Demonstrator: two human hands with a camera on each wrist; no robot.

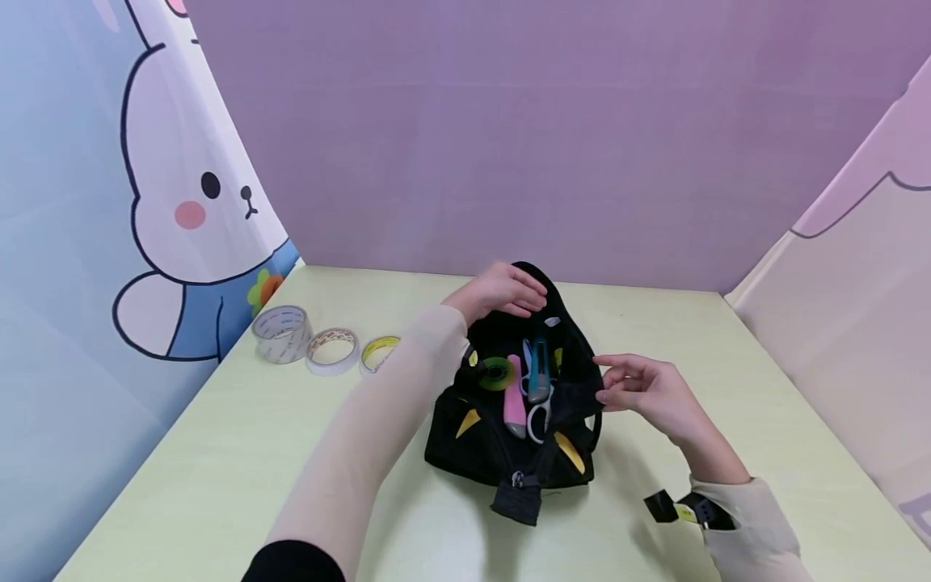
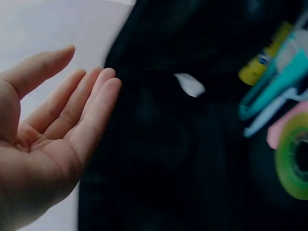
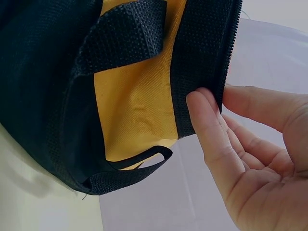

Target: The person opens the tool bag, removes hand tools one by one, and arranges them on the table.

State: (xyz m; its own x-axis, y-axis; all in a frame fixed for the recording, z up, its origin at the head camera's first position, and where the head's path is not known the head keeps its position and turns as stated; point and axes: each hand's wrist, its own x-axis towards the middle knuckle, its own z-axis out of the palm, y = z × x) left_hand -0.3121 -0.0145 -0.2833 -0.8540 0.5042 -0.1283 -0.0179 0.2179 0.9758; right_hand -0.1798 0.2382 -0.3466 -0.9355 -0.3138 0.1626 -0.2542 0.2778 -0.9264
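A black tool bag (image 1: 465,453) with yellow panels stands unzipped on the table. Inside lie a teal utility knife (image 1: 539,368), a pink-handled tool (image 1: 514,400), scissors with white handles (image 1: 539,420) and a green roll of tape (image 1: 496,373). My right hand (image 1: 647,392) pinches the zippered edge of the bag's right side between thumb and fingers, beside a yellow panel (image 3: 137,101) in the right wrist view. With fingers extended, my left hand (image 1: 507,289) is at the bag's far rim, palm toward the opening. A small white tag (image 2: 190,85) shows against the dark lining.
Left of the bag, a wide clear tape roll (image 1: 282,346), a narrower tape roll (image 1: 332,364) and a yellow-cored tape roll (image 1: 374,349) stand in a row. The purple backdrop (image 1: 509,137) rises behind the pale table (image 1: 218,469). Printed cloth walls flank both sides.
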